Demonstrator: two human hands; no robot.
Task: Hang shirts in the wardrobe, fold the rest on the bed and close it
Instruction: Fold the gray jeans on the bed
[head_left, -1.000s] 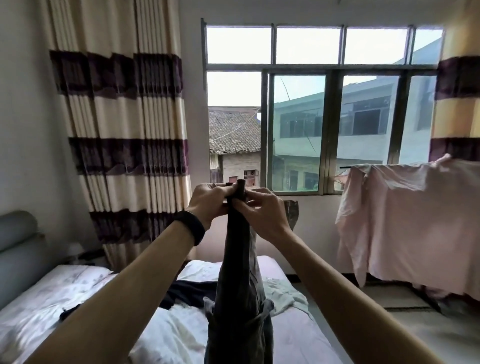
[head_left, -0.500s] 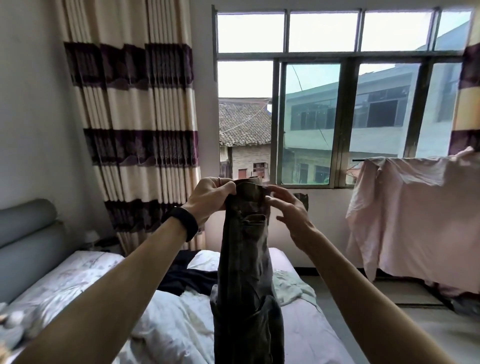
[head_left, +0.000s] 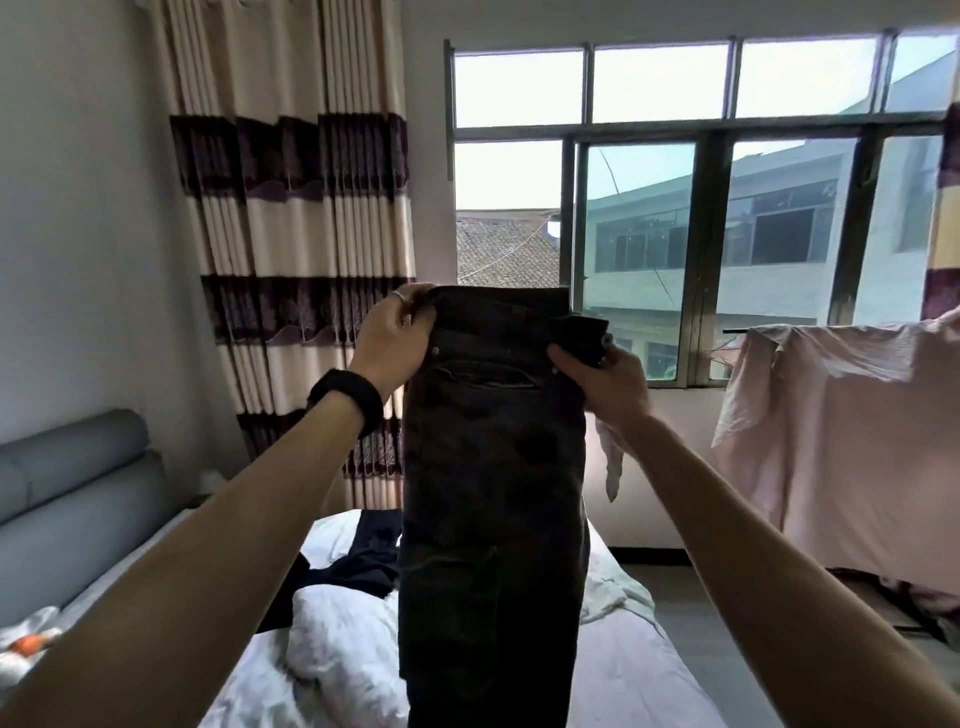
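I hold a pair of dark grey trousers (head_left: 493, 493) up in front of me by the waistband, legs hanging down over the bed (head_left: 649, 675). My left hand (head_left: 395, 338) grips the waistband's left corner; a black band is on that wrist. My right hand (head_left: 608, 379) pinches the waistband's right end near its button. On the bed behind the trousers lie a dark garment (head_left: 358, 566), a white crumpled garment (head_left: 337, 634) and a pale cloth (head_left: 613, 587). No wardrobe is in view.
A grey padded headboard (head_left: 67, 493) stands at the left. Striped curtains (head_left: 296, 249) hang beside a wide window (head_left: 675, 218). A pink sheet (head_left: 852, 431) is draped over a rail at the right, with floor below it.
My hands have moved apart along the waistband, spreading the bunched trousers out flat and wider. The view has shifted slightly to the left.
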